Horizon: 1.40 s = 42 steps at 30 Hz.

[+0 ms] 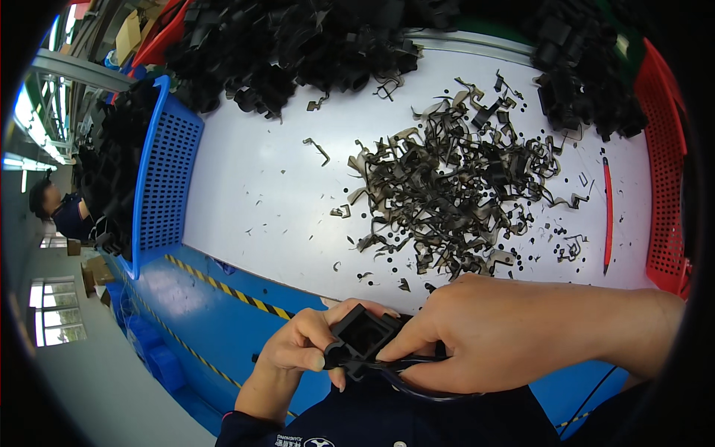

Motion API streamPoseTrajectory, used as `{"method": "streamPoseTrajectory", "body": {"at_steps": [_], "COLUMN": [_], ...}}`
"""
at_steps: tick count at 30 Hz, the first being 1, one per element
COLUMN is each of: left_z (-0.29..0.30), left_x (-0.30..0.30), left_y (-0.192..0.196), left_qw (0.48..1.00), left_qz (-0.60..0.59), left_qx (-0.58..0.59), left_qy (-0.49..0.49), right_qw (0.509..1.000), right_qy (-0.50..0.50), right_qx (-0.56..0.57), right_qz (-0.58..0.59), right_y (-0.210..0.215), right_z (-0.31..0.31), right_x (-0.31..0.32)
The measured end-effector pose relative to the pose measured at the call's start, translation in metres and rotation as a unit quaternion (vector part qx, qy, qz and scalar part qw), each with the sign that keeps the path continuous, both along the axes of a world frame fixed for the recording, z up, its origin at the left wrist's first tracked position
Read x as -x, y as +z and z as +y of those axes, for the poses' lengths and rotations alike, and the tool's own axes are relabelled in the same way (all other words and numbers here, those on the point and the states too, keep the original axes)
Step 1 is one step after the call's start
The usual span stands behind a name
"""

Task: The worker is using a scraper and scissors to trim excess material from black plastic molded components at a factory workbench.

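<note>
Close to my body, my left hand (305, 339) grips a small black plastic housing (365, 331) with a square opening and a rounded end. Its fingers wrap round the part's left side and back. My right hand (484, 335) is closed around a slim dark tool (417, 390) with curved handles, mostly covered by the palm and fingers, so I cannot tell its exact kind. The tool's front end meets the housing's lower right edge. My right index fingertip touches the housing beside it.
On the white table (246, 186) lies a wide heap of dark plastic scraps (447, 186). A red pen-like tool (608, 216) is at its right. Black parts (298, 52) pile up at the back. A blue basket (167, 175) stands left, a red basket (664, 216) right. A person (63, 208) is far left.
</note>
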<state>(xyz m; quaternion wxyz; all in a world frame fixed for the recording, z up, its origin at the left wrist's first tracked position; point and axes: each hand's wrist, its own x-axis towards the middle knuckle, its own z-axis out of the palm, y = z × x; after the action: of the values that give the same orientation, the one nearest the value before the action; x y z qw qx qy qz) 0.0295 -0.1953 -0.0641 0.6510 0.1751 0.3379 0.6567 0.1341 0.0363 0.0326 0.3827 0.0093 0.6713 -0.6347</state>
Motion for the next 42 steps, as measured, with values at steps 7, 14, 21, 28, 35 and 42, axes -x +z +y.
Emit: {"method": "streamPoseTrajectory", "body": {"at_steps": [7, 14, 21, 28, 35, 42], "left_z": [0.0, -0.002, 0.002, 0.006, 0.008, 0.005], "left_x": [-0.001, 0.012, 0.015, 0.018, 0.015, 0.018], "left_y": [0.0, 0.052, 0.058, 0.04, 0.036, 0.048], "left_qw": [0.999, 0.891, 0.829, 0.862, 0.871, 0.826], "left_qz": [-0.009, 0.408, 0.504, 0.466, 0.443, 0.524], "left_qx": [-0.031, -0.015, -0.019, -0.035, -0.009, -0.006], "left_qy": [0.034, 0.198, 0.242, 0.195, 0.21, 0.208], "right_qw": [0.991, 0.966, 0.892, 0.84, 0.767, 0.733], "right_qy": [-0.036, -0.258, -0.442, -0.53, -0.633, -0.657], "right_qx": [0.039, -0.011, -0.039, -0.054, -0.017, -0.051], "right_qz": [-0.122, -0.001, 0.088, 0.105, 0.097, 0.168], "right_y": [0.007, 0.016, 0.002, -0.031, -0.039, -0.056], "right_z": [0.004, 0.013, 0.012, 0.001, 0.006, 0.018], "right_x": [-0.002, -0.02, -0.042, -0.062, -0.084, -0.102]}}
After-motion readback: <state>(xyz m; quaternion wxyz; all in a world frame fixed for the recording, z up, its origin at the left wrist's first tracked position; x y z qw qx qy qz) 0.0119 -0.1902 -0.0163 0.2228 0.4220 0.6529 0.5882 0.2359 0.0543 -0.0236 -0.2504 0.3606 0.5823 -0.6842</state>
